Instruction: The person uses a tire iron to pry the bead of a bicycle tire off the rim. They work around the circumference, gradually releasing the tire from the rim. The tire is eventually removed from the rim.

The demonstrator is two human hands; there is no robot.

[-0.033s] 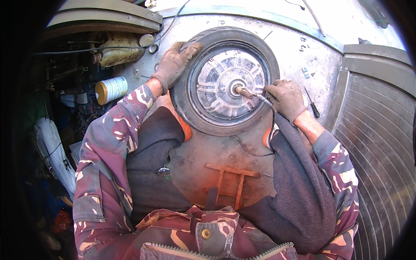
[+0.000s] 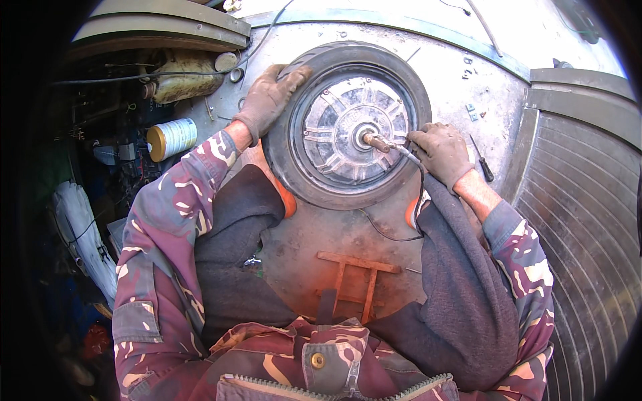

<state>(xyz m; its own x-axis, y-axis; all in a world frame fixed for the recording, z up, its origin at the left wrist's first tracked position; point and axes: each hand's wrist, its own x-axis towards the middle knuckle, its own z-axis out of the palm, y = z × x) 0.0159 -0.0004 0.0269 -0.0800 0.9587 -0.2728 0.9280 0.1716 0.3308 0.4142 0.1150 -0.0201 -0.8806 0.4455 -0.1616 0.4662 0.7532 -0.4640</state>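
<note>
Head view — wheel (image 2: 348,127) between both grips

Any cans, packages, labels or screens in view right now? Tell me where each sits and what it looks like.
Can: lying on its side left of the left hand, a white cylinder with a yellow-brown end and pale label band.
Jug: upper left, behind the can, a grimy yellowish plastic container.
Markings: small dark hand-drawn marks on the metal table, upper right of the wheel.
No screens or signs.

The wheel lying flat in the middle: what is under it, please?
The wheel lies on a worn metal floor, between the person's knees. A thin black cable shows at its lower edge. Whatever lies directly beneath is covered by the tyre and hub.
</note>
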